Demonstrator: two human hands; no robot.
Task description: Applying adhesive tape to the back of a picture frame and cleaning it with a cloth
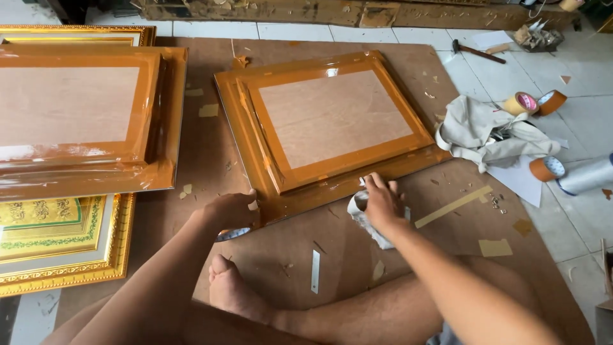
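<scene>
A picture frame (pixel 332 121) lies face down on a brown board, its back taped all round with glossy brown tape. My left hand (pixel 228 211) is closed around a roll of tape that peeks out below my fingers, pressed against the frame's near left corner. My right hand (pixel 382 201) presses a white cloth (pixel 365 223) onto the frame's near edge, fingers curled over it. My bare foot (pixel 230 291) rests on the board in front of me.
A stack of taped frames (pixel 83 115) lies at left over a gold ornate frame (pixel 64 243). Rolls of brown tape (pixel 535 102), a beige cloth (pixel 485 131), a hammer (pixel 476 50) and a grey roll (pixel 586 176) sit on the tiled floor at right. Tape scraps litter the board (pixel 498 246).
</scene>
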